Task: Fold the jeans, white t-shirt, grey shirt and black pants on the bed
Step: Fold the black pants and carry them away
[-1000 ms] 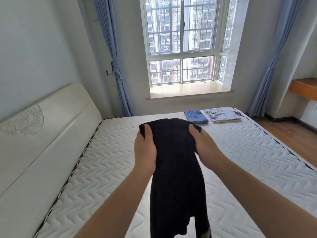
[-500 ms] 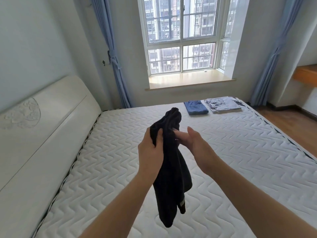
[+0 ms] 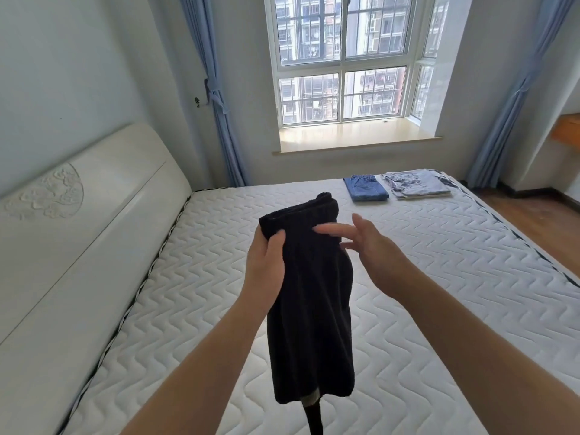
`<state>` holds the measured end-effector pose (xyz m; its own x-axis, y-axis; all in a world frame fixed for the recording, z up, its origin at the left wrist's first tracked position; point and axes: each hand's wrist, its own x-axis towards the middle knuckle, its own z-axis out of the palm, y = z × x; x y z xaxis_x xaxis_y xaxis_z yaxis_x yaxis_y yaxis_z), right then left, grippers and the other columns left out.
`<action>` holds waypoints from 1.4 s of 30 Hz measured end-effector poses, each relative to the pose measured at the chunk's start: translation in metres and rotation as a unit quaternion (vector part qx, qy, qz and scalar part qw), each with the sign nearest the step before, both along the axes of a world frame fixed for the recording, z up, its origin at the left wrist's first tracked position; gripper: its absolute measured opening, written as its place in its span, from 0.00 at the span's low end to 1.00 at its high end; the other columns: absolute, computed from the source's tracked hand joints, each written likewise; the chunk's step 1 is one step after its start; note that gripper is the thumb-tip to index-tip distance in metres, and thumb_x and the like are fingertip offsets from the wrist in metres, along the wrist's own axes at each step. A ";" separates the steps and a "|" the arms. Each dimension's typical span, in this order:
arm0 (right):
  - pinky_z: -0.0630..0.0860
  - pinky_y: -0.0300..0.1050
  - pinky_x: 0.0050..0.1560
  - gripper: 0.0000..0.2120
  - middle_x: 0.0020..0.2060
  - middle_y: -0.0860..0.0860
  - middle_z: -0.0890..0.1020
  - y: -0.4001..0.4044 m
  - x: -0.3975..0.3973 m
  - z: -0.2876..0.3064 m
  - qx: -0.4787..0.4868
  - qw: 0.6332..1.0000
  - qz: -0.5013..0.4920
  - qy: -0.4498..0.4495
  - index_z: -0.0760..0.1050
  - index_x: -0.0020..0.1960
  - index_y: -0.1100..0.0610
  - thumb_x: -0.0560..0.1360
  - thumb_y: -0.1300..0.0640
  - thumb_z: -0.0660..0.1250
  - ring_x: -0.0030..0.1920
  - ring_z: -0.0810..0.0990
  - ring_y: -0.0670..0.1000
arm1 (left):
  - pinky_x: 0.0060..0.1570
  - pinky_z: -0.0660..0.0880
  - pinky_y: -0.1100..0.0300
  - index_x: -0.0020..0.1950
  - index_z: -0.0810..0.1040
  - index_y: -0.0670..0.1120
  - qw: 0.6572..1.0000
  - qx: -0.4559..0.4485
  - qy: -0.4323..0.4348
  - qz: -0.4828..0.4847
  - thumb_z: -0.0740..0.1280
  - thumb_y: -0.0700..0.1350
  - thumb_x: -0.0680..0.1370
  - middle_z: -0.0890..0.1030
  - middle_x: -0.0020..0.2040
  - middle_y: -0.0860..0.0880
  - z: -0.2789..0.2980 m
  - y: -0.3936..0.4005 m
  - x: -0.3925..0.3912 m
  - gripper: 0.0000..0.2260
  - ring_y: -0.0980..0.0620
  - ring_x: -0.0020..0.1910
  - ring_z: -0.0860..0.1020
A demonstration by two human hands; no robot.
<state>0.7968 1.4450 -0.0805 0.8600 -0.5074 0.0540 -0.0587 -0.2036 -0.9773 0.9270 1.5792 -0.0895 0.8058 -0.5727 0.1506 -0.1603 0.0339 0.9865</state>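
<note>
The black pants hang folded lengthwise above the white quilted mattress. My left hand grips them at the top left, thumb over the front of the cloth. My right hand is beside the pants on the right with fingers spread and straight; its fingertips reach over the cloth near the waistband. Far back on the bed lie the folded jeans and, right of them, a folded pale grey and white stack of shirts.
A cream headboard runs along the left side of the bed. Behind the bed are a window sill and blue curtains. Wooden floor shows at the right, with a wooden shelf above it.
My right hand let go of the pants' top and opened beside them. The pants, first spread between both hands, now hang doubled from my left hand. My view dipped lower.
</note>
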 end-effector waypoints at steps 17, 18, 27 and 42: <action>0.78 0.42 0.48 0.22 0.45 0.38 0.84 0.006 0.017 -0.022 -0.065 0.985 -0.161 -0.019 0.78 0.49 0.44 0.59 0.38 0.77 0.45 0.83 0.39 | 0.55 0.75 0.67 0.64 0.70 0.62 0.916 0.201 -0.214 -0.274 0.74 0.50 0.72 0.79 0.55 0.64 0.021 0.072 0.068 0.23 0.62 0.55 0.79; 0.78 0.42 0.47 0.23 0.44 0.38 0.84 0.010 0.019 -0.021 -0.076 0.984 -0.162 -0.009 0.78 0.48 0.45 0.58 0.37 0.77 0.43 0.83 0.39 | 0.55 0.74 0.68 0.65 0.69 0.63 0.885 0.252 -0.264 -0.291 0.76 0.51 0.72 0.78 0.56 0.65 0.025 0.074 0.072 0.26 0.63 0.54 0.78; 0.71 0.41 0.38 0.18 0.37 0.37 0.81 0.041 0.035 -0.021 -0.173 0.973 -0.143 0.047 0.72 0.41 0.38 0.58 0.34 0.75 0.37 0.80 0.37 | 0.52 0.72 0.62 0.71 0.58 0.60 0.847 0.280 -0.370 -0.261 0.76 0.63 0.65 0.74 0.62 0.59 0.003 0.034 0.061 0.41 0.58 0.53 0.73; 0.74 0.49 0.64 0.19 0.58 0.43 0.82 0.003 -0.074 -0.122 0.041 0.988 -0.098 0.108 0.75 0.65 0.47 0.76 0.45 0.69 0.60 0.80 0.46 | 0.38 0.78 0.62 0.44 0.80 0.54 0.837 0.326 -0.282 -0.337 0.73 0.57 0.66 0.81 0.39 0.63 -0.049 -0.032 0.028 0.11 0.67 0.38 0.78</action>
<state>0.7232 1.4481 -0.2026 0.7317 -0.6605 -0.1683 -0.2980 -0.0879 -0.9505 0.9548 1.5477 -0.1383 0.1730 -0.9773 -0.1222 -0.7685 -0.2116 0.6039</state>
